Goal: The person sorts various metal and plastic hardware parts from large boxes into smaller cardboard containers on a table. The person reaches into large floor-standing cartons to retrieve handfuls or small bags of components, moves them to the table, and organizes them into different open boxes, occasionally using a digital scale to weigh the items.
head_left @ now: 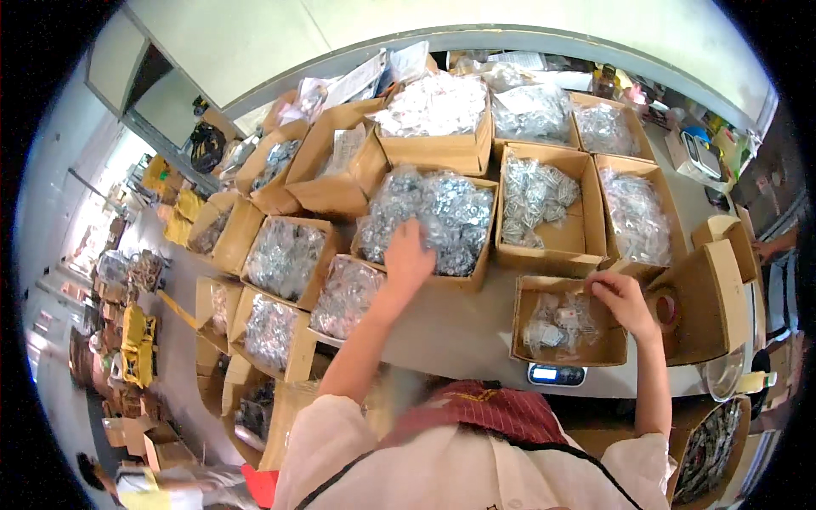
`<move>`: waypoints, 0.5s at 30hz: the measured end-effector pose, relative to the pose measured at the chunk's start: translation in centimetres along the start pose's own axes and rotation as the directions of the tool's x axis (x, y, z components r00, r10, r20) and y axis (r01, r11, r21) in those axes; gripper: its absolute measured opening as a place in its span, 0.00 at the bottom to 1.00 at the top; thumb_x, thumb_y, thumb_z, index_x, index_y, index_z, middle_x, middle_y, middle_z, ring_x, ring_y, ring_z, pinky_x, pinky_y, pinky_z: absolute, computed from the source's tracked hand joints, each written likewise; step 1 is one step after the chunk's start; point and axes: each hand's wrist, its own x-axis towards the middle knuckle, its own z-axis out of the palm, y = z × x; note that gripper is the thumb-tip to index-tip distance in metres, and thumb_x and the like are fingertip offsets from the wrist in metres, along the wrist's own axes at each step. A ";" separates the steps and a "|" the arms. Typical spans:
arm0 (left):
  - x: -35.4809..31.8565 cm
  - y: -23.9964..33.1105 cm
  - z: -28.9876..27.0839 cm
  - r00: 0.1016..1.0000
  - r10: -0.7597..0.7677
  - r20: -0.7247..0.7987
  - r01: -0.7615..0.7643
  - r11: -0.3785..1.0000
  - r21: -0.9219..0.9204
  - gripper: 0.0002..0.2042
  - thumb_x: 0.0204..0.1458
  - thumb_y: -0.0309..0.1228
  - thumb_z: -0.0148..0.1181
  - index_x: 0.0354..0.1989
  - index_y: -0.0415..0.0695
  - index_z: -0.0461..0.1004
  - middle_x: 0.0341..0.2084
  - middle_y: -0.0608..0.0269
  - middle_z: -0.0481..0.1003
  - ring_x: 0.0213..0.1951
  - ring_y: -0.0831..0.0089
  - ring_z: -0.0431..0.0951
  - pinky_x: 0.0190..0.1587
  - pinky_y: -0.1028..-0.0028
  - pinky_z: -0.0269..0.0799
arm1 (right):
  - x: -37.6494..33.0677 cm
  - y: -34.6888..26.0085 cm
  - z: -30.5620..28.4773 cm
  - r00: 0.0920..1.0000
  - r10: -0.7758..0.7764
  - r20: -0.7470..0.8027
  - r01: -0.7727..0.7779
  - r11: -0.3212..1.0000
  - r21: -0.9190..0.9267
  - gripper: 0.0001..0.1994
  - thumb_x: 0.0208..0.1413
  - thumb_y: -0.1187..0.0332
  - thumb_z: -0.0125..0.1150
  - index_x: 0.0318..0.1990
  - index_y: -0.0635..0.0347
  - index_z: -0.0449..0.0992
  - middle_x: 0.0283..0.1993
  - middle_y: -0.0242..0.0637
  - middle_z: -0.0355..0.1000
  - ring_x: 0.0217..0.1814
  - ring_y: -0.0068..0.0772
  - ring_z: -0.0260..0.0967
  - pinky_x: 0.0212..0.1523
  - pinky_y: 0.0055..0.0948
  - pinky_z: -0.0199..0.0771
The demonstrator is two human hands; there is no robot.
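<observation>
Scale (557, 375): display lit, at one o'clock from the worker, just before the small carton's near edge.
Small carton (605, 342): also one o'clock, with clear bags (557, 321) inside.
Right hand (625, 302): loosely curled at that carton's two o'clock rim; I can't tell if it grips.
Left hand (410, 255): towards eleven, fingers partly bent among bagged metal parts (459, 212); any hold is hidden.
White packets (438, 104): boxed farther off, near twelve.
</observation>
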 end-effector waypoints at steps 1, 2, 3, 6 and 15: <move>-0.6 1.4 -0.1 0.997 0.061 -0.040 -0.066 0.990 -0.124 0.19 0.38 0.28 0.65 0.39 0.45 0.66 0.37 0.55 0.70 0.39 0.56 0.73 0.39 0.61 0.69 | -0.4 0.0 0.3 0.999 0.025 0.037 -0.027 0.998 0.058 0.19 0.56 0.69 0.57 0.55 0.64 0.68 0.45 0.37 0.74 0.44 0.25 0.71 0.42 0.29 0.72; -1.4 2.9 -0.2 0.990 0.113 -0.086 -0.131 0.961 -0.242 0.17 0.38 0.27 0.64 0.37 0.45 0.65 0.34 0.56 0.70 0.36 0.56 0.73 0.37 0.61 0.69 | -0.9 -0.8 0.9 0.999 0.025 0.045 -0.028 0.998 0.056 0.19 0.56 0.69 0.57 0.55 0.64 0.68 0.45 0.37 0.74 0.44 0.25 0.71 0.42 0.29 0.72; -2.4 4.8 -0.3 0.983 0.158 -0.091 -0.179 0.932 -0.316 0.17 0.38 0.26 0.63 0.37 0.45 0.65 0.32 0.56 0.70 0.34 0.56 0.73 0.35 0.61 0.69 | -1.2 -2.7 2.0 0.995 0.061 0.078 -0.084 0.939 0.335 0.17 0.58 0.70 0.55 0.54 0.65 0.68 0.46 0.37 0.73 0.46 0.26 0.70 0.45 0.28 0.71; -5.4 9.7 -0.9 0.979 0.198 -0.040 -0.190 0.836 -0.515 0.16 0.40 0.27 0.63 0.37 0.46 0.65 0.31 0.56 0.70 0.33 0.55 0.74 0.32 0.62 0.70 | 1.0 -7.6 6.0 0.975 0.064 0.211 -0.182 0.774 0.607 0.20 0.60 0.66 0.55 0.57 0.64 0.66 0.49 0.37 0.70 0.47 0.29 0.69 0.47 0.30 0.73; -10.3 5.2 -2.0 0.943 0.303 0.139 -0.215 0.872 -0.440 0.13 0.51 0.33 0.58 0.45 0.46 0.69 0.44 0.51 0.69 0.47 0.49 0.71 0.48 0.59 0.70 | -0.1 -5.6 7.2 0.968 0.186 -0.171 -0.060 0.827 0.559 0.25 0.44 0.72 0.61 0.54 0.60 0.70 0.48 0.35 0.71 0.52 0.31 0.66 0.54 0.27 0.63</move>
